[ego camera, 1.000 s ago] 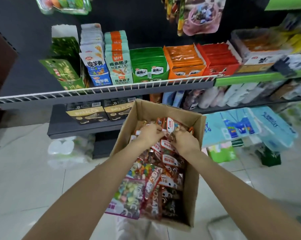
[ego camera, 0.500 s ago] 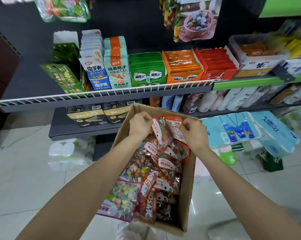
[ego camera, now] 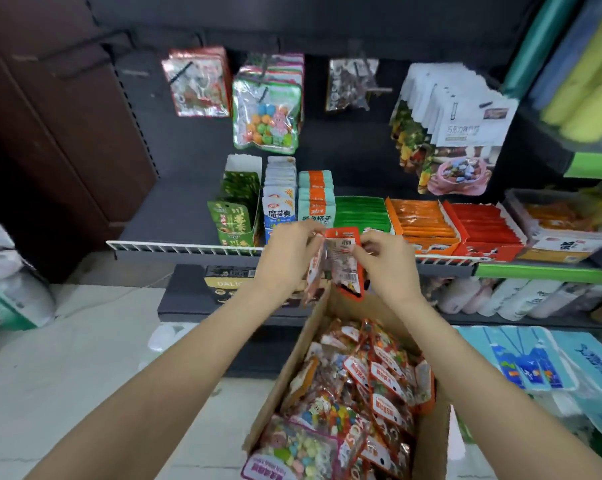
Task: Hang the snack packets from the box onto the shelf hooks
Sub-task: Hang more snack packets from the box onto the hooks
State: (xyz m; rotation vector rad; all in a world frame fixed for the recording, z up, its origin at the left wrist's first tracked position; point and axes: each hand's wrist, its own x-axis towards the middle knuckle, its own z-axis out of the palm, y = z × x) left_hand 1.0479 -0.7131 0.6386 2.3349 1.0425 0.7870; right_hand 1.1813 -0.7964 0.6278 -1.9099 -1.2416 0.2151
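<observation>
L hand [ego camera: 285,252] & R hand [ego camera: 384,259] both pinch the top of red-edged snack packets [ego camera: 343,263], held up above the far end of the cardboard box [ego camera: 427,441], in front of the wire shelf edge [ego camera: 188,249]. Box full of more packets. Hanging packs on shelf hooks [ego camera: 266,102] farther up.

I'm looking at a shop aisle: a shelf [ego camera: 292,252] with a white wire rail carries rows of boxed snacks [ego camera: 421,225], and packets hang on hooks [ego camera: 268,102] against the dark back panel.
</observation>
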